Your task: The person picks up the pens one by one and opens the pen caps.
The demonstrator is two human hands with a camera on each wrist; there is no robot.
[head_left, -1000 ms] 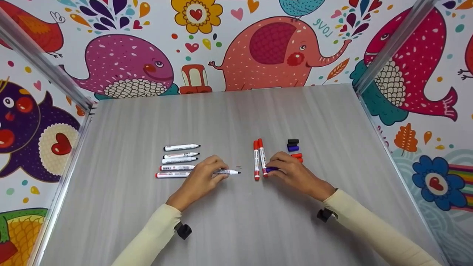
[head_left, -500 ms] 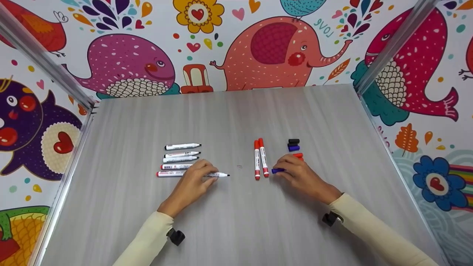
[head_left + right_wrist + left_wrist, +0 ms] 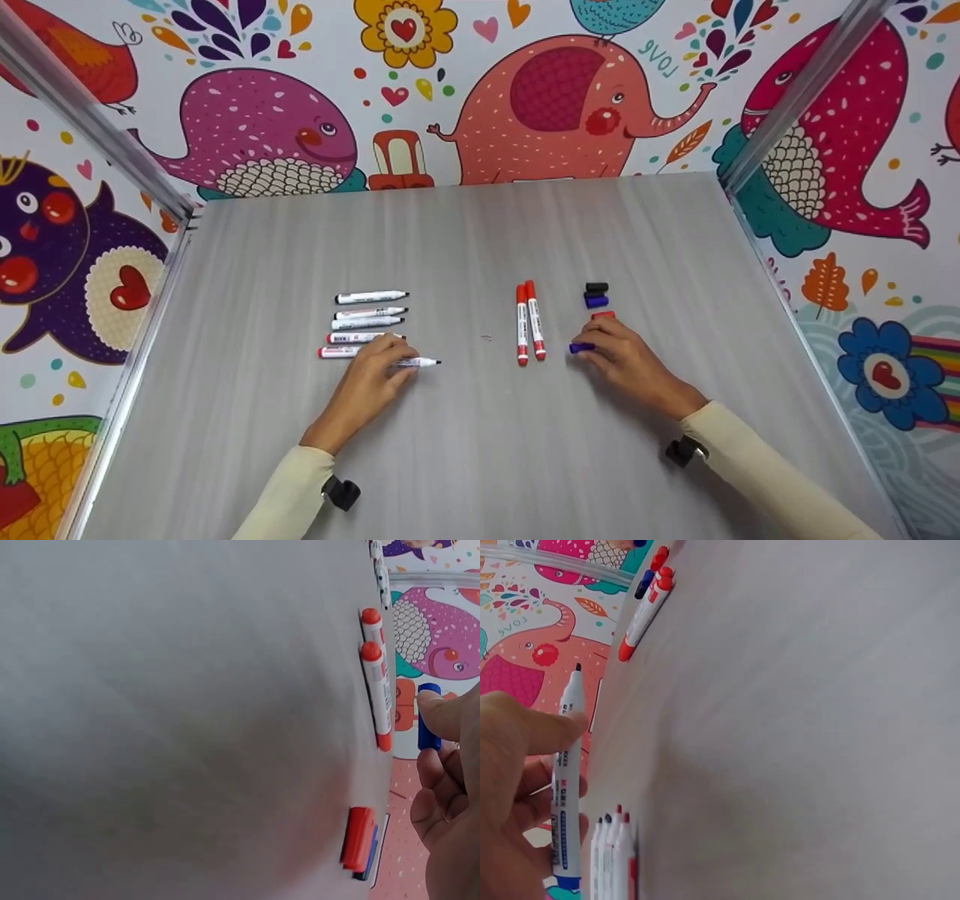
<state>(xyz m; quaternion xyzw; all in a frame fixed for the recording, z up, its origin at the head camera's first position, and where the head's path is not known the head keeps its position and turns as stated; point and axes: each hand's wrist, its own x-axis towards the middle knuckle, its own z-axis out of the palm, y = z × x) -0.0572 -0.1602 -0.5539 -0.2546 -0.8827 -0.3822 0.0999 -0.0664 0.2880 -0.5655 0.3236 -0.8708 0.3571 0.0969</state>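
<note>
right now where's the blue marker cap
In the head view the blue cap is pinched in the right hand, on the table's right half, just right of the two capped red markers and in front of the loose caps.

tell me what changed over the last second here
The left hand drew its uncapped marker leftward, toward the row of uncapped markers. The right hand carried the blue cap rightward, away from the two capped red markers. Both grips held; the red markers and loose caps stayed put.
</note>
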